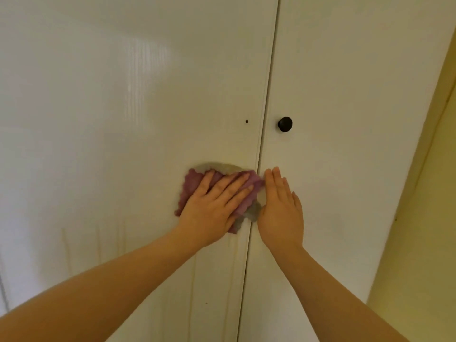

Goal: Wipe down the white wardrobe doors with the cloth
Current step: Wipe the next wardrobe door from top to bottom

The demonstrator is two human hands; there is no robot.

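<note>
Pressing cloth (195, 183) flat against left door (123, 95) beside seam (261, 134) with straight-fingered left hand (212, 206); bracing right door (345, 70) with flat, empty right hand (281, 211). Judging by streaks (98, 243): wiping partly done, right door probably pending.

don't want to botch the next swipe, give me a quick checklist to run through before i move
1. Cloth flat under the left hand: ok, straight fingers press it on the left door.
2. Right hand bracing the right door: ok, flat beside the seam.
3. Doors shut at the seam: ok.
4. Black knob clear of the cloth: ok, above the right hand.
5. Knob on the left door: not ok, only a small hole.
6. Cloth clean enough: cannot tell.
</note>
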